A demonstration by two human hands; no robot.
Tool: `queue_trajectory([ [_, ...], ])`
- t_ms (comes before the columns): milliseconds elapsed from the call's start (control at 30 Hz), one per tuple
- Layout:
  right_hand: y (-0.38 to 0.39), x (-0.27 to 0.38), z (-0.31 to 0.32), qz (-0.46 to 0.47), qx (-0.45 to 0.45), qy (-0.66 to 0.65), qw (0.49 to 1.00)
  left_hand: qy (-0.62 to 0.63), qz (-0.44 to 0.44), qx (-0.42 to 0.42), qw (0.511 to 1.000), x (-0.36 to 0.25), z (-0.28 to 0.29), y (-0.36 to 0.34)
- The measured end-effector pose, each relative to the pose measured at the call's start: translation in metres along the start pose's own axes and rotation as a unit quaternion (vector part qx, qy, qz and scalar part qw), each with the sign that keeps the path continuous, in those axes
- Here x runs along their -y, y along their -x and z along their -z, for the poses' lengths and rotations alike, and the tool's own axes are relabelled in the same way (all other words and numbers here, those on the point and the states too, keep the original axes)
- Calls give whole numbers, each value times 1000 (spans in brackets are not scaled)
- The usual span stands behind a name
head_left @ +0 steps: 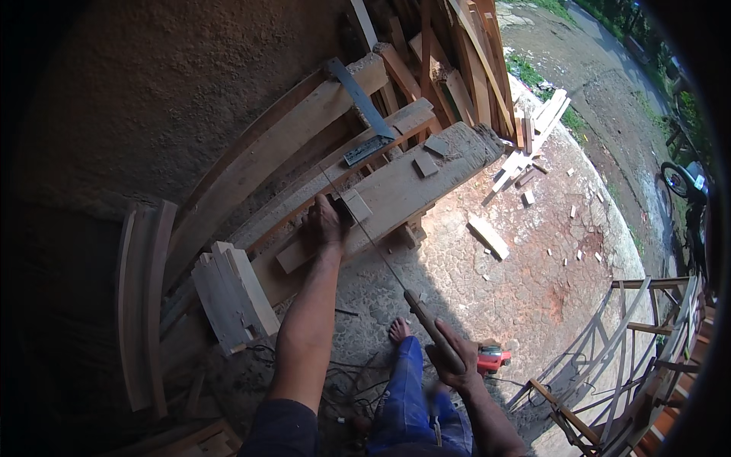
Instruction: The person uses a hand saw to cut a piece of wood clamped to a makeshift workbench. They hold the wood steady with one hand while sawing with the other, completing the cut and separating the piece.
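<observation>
My right hand is wrapped round the wooden handle of a hand saw. Its thin blade shows nearly edge-on and runs up and away to the left, across a short wooden board on the thick plank bench. My left hand presses down on that board beside the blade, fingers bent over it. How deep the blade sits in the wood cannot be made out. Two small wood blocks lie farther along the bench, near a metal try square that rests across the neighbouring beams.
Stacked cut boards stand at the bench's near left end. Long timber leans at the back. Offcuts litter the concrete floor on the right. A red power tool and dark cables lie near my feet. A wooden frame stands far right.
</observation>
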State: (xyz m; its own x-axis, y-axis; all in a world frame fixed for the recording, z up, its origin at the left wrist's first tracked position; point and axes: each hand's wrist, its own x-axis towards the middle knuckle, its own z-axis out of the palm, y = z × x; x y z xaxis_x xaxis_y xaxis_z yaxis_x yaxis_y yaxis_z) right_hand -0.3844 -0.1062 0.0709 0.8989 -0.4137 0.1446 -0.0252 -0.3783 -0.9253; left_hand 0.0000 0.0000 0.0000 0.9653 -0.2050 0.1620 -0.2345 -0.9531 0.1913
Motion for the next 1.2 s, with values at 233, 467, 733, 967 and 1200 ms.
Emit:
queue_trajectory([
  [233,-45,26,-9,-57,-14,-27,998,-59,-94,-38,993,-12,4,15],
  [467,-52,87,16,75,-144,99,982,86,-31,-25,995,-12,13,3],
  [733,-18,84,45,-11,-152,185,971,49,-142,32,988,-32,7,5],
  [967,8,83,26,-100,-168,93,976,199,-253,-7,947,-20,-6,-11],
  [1200,23,95,29,-121,-153,74,978,191,-302,105,928,-16,9,-11],
])
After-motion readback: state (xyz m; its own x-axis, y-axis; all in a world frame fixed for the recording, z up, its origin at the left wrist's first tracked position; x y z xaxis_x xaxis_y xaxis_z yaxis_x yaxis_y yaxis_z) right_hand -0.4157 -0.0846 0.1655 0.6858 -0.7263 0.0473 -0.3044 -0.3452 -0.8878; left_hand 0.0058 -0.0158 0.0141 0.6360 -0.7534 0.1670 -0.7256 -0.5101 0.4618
